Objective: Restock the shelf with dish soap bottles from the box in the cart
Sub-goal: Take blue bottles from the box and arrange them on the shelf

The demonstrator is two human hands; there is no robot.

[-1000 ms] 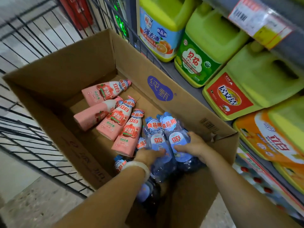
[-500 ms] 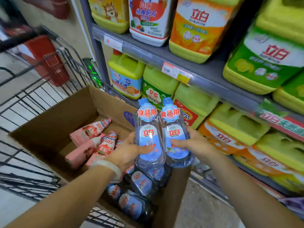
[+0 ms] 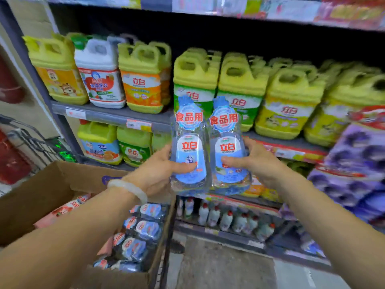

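I hold two clear blue dish soap bottles upright, side by side, in front of the shelf. My left hand (image 3: 158, 172) grips the left bottle (image 3: 189, 142), thumb across its label. My right hand (image 3: 252, 161) grips the right bottle (image 3: 226, 142) the same way. Below left, the cardboard box (image 3: 41, 197) in the cart holds several more blue bottles (image 3: 143, 228) and pink bottles (image 3: 66, 209) lying flat.
Large yellow and white jugs (image 3: 145, 80) fill the middle shelf (image 3: 112, 115) and the one under it. Small red-capped bottles (image 3: 227, 220) stand on the lowest shelf. Purple packs (image 3: 358, 167) stick out at right. The cart's wire side (image 3: 31, 142) is at left.
Both hands lifted the two blue bottles out of the box and raised them to the height of the middle shelf. The view tilted up from the box to the shelves.
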